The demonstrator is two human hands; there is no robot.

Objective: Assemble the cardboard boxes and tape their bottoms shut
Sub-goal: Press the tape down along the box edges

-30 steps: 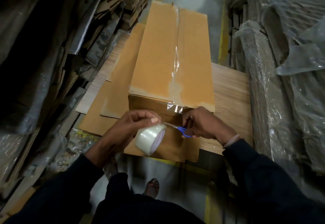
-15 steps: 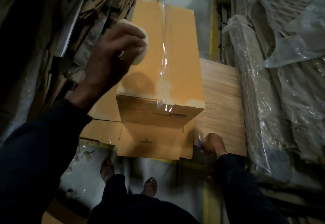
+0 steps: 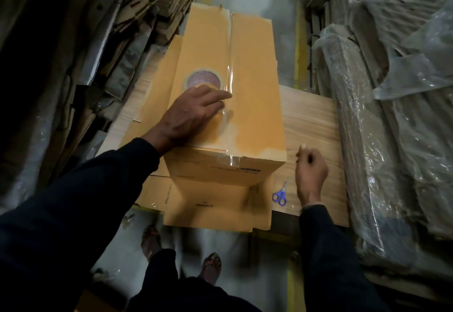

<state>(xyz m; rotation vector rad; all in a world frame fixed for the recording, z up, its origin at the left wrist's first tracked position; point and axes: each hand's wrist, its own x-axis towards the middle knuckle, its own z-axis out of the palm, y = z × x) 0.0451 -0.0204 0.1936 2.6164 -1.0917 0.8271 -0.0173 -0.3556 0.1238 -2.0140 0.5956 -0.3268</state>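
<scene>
While the left hand (image 3: 193, 113) presses flat on the tape seam (image 3: 229, 78), this box (image 3: 228, 105) looks sealed; the right hand (image 3: 310, 172), loosely curled, holds nothing, and flat cartons (image 3: 208, 203) at lower centre wait.

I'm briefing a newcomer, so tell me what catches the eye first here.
The tall box stands mid-frame on the wooden table, clear tape running down its seam. The left hand rests on top of it, just in front of the tape roll. Blue scissors lie on the table beside the right hand.
</scene>
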